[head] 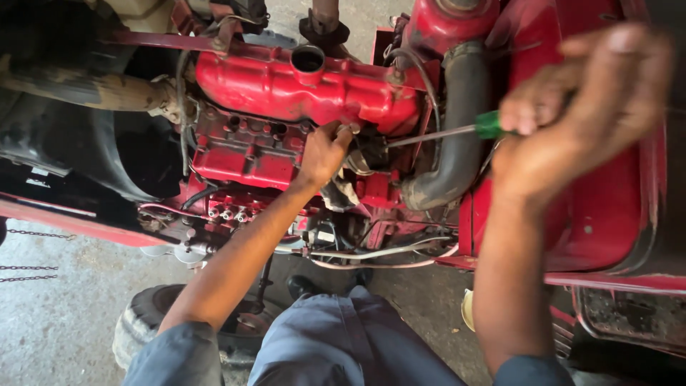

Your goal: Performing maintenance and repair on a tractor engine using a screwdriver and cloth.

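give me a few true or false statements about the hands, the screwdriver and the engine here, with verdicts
1. The right hand holds a screwdriver with a green handle. True.
2. The screwdriver's tip points away from the engine. False: its shaft runs left toward the engine, near the left hand.
3. The left hand rests on the tyre. False: it reaches to the engine, below the red cover.
4. The engine is painted mostly red. True.
5. A grey hose curves beside the screwdriver shaft. True.
6. The person wears yellow gloves. False: both hands are bare.
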